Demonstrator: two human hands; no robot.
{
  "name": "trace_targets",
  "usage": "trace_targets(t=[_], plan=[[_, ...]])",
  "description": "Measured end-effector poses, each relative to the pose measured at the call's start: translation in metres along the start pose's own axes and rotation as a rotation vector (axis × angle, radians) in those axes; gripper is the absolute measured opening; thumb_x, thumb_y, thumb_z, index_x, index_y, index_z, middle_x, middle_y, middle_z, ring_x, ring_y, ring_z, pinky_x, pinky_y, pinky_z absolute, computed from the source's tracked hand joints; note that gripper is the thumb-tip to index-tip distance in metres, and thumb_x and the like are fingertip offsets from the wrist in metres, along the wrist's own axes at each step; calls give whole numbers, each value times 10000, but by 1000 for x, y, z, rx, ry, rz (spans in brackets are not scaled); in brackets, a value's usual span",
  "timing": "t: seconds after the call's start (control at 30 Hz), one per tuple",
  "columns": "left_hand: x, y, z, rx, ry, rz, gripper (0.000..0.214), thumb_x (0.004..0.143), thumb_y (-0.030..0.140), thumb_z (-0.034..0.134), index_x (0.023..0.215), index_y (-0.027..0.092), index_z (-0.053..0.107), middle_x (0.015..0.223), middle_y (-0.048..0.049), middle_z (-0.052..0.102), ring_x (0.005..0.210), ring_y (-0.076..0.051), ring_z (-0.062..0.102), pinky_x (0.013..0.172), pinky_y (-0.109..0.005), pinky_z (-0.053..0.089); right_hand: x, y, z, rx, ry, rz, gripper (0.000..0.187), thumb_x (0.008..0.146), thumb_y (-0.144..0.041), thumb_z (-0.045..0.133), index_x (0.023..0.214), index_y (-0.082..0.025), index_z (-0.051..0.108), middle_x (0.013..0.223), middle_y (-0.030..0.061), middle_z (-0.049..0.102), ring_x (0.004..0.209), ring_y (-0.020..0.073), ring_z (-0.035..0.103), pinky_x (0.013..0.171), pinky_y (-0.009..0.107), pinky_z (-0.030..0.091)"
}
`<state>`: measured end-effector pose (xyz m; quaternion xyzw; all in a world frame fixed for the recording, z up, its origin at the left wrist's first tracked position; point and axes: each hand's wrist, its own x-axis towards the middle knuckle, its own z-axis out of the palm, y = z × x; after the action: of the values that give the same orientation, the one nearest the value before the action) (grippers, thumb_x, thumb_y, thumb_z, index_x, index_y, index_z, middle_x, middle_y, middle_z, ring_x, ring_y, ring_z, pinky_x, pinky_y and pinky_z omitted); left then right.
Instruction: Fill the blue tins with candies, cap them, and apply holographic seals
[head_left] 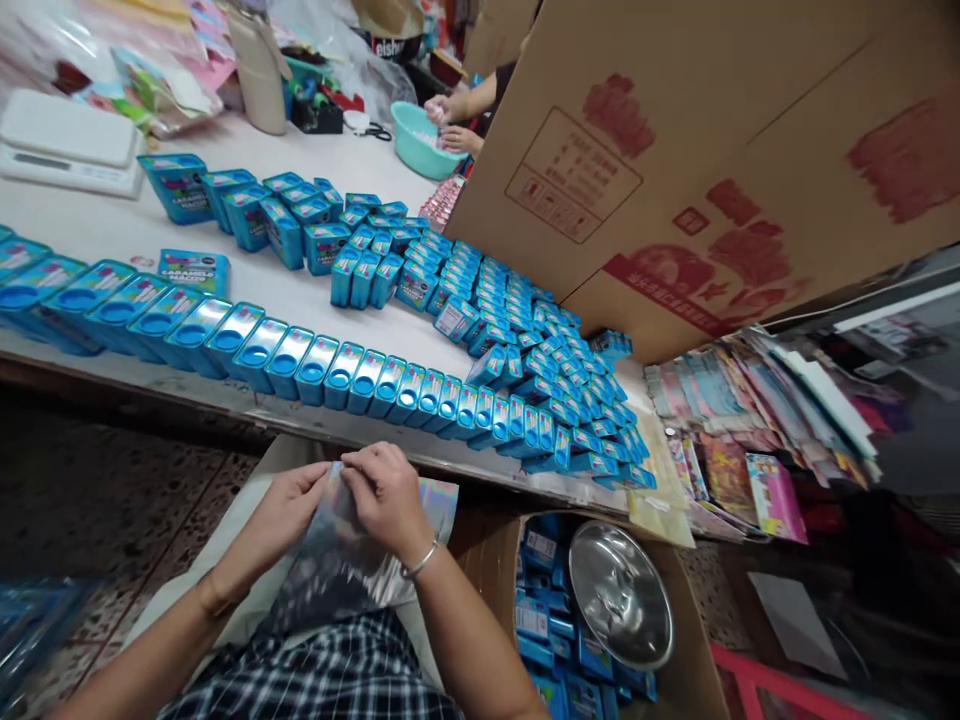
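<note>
Over my lap lies a shiny silver holographic plastic bag, its top edge raised toward the table. My left hand pinches that edge between thumb and fingers. Beside it my right hand is closed on the same edge, fingers bent, with a bracelet at the wrist. The fingertips of both hands nearly meet. Just beyond them, a long row of small blue boxes lines the table's front edge, each showing a round recess on top.
Many more blue boxes crowd the white table. A large cardboard carton stands at right. Below it, an open carton holds blue boxes and a metal bowl. A white scale sits far left. Another person's hands work over a turquoise basin.
</note>
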<state>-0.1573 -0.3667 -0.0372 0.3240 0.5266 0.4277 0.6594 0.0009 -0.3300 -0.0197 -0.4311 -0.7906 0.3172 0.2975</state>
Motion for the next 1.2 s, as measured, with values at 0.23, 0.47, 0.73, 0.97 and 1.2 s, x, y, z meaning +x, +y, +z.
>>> trace_targets(t=[0.23, 0.47, 0.73, 0.97, 1.2], plan=[[-1, 4, -1, 42, -98, 27, 364, 756, 494, 720, 711, 137, 663, 672, 8, 592, 598, -105, 431, 529, -186, 344, -8, -16, -9, -64, 105, -71, 251, 977, -271, 526, 1147, -217, 701, 968, 67, 679, 906, 183, 590, 810, 318, 482], [2, 16, 13, 16, -89, 84, 299, 747, 448, 728, 720, 150, 718, 672, 2, 611, 665, -142, 480, 603, -213, 408, -13, -18, -7, -148, 238, -142, 256, 942, -191, 561, 1158, -240, 690, 993, 67, 704, 895, 196, 606, 786, 342, 495], [8, 16, 3, -42, -96, 122, 250, 751, 421, 733, 816, 183, 777, 749, -9, 685, 771, -189, 560, 683, -234, 464, -4, -24, 3, -27, 287, -124, 196, 915, -119, 545, 1023, -242, 654, 996, 61, 670, 930, 194, 610, 798, 333, 498], [13, 13, -9, -66, -75, 154, 280, 812, 426, 664, 916, 201, 794, 889, -32, 749, 886, -234, 641, 830, -297, 505, 10, -22, 18, -36, 243, -185, 153, 901, -80, 474, 894, -218, 539, 969, 61, 626, 909, 199, 583, 773, 328, 476], [25, -5, -38, -235, 195, 125, 472, 817, 550, 583, 1056, 181, 757, 837, -46, 745, 799, -218, 680, 728, -291, 528, 31, -54, -21, -23, 60, -145, 153, 953, -150, 447, 845, -212, 535, 839, 32, 586, 809, 171, 545, 717, 296, 433]])
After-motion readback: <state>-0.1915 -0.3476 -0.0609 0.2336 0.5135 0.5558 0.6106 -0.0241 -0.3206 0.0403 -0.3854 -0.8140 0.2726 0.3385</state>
